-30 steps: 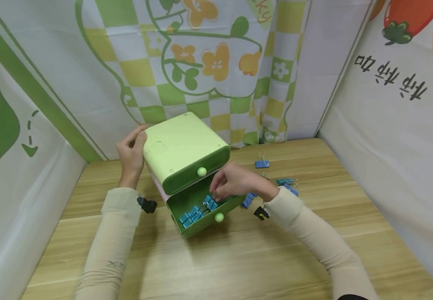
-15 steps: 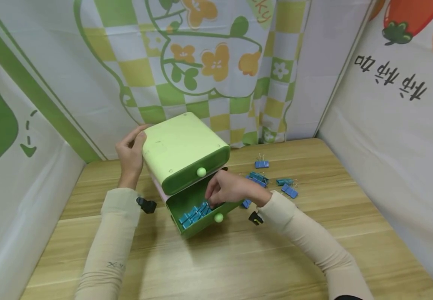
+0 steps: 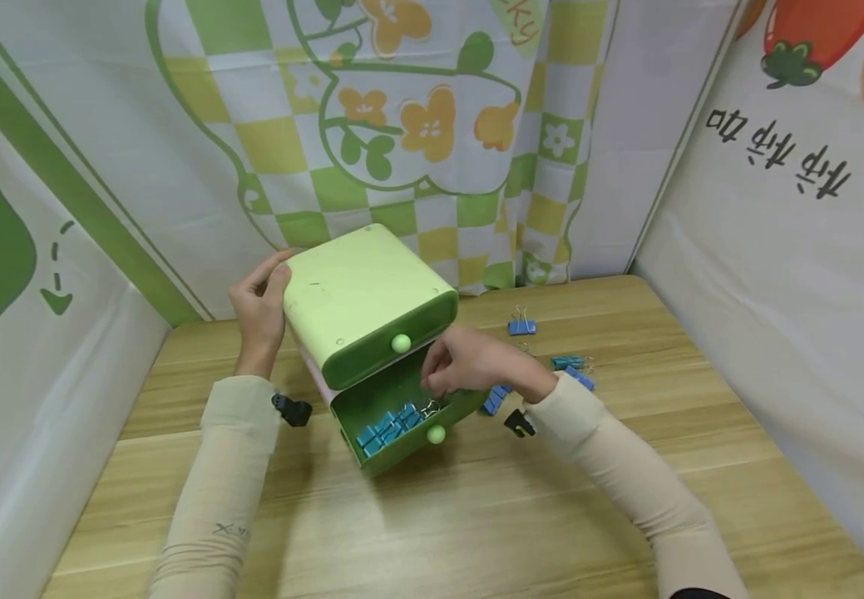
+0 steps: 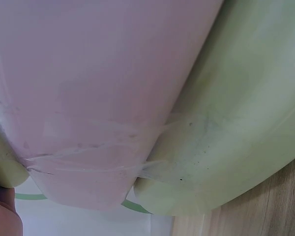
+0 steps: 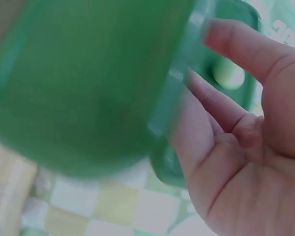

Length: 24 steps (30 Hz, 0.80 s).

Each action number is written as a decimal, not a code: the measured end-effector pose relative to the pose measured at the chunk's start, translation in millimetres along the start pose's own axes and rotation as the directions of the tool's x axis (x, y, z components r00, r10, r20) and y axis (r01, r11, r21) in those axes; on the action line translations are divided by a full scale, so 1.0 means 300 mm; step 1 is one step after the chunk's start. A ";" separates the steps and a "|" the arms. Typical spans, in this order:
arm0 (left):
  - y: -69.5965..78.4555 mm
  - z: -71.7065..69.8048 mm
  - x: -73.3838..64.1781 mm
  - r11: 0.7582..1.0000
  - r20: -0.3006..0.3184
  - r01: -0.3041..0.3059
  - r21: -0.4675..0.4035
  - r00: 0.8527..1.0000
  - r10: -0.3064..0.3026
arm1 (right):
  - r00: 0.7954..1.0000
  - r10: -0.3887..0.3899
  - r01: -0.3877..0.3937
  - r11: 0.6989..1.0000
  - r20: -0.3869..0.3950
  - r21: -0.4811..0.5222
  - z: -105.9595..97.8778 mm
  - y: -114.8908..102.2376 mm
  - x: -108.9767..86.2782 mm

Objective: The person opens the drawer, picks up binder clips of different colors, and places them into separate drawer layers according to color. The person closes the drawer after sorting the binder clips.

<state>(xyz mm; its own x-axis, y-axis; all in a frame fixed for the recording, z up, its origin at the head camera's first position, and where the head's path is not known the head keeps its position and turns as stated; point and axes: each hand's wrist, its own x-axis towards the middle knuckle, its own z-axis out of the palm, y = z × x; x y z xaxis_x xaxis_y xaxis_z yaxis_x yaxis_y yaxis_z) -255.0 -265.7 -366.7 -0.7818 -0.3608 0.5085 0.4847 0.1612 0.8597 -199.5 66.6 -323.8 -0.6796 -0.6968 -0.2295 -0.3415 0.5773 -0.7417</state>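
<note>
A desktop drawer box with a light green top and dark green drawer fronts stands on the table. My left hand grips its back left corner, the thumb near the top edge. A lower drawer is pulled out, with several blue binder clips near its front. My right hand hovers over the drawer's right part with bent fingers and no clip showing in them. Silver clip handles show just below its fingertips. In the right wrist view the green drawer hides the fingertips.
Loose binder clips lie right of the box: a blue one at the back, a teal one, and blue ones partly behind my right wrist. A patterned curtain hangs close behind the box.
My right hand dipped to the clips in the drawer, then rose back up and right. A clip there now lies further left, beside the others. The left hand stays on the box.
</note>
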 end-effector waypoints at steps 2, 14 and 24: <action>0.000 0.001 0.000 1.000 0.002 0.001 0.000 1.000 -0.001 | 1.000 0.008 -0.008 1.000 -0.029 0.004 -0.036 -0.010 -0.025; 0.006 0.004 0.002 1.000 0.003 0.001 -0.013 1.000 -0.001 | 0.969 0.071 -0.074 0.997 -0.238 -0.003 -0.223 0.033 -0.137; 0.001 -0.002 0.004 1.000 0.010 0.012 0.001 1.000 -0.012 | 0.928 0.187 -0.200 0.980 -0.321 -0.009 -0.260 0.191 -0.166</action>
<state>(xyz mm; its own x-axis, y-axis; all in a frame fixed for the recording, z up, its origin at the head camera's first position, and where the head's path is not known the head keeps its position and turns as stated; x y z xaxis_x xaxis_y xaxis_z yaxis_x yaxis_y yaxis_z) -255.5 -266.7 -366.0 -0.7915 -0.3536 0.4985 0.4748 0.1579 0.8658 -235.9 167.7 -305.8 -0.9033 -0.4023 -0.1488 -0.2046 0.7090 -0.6749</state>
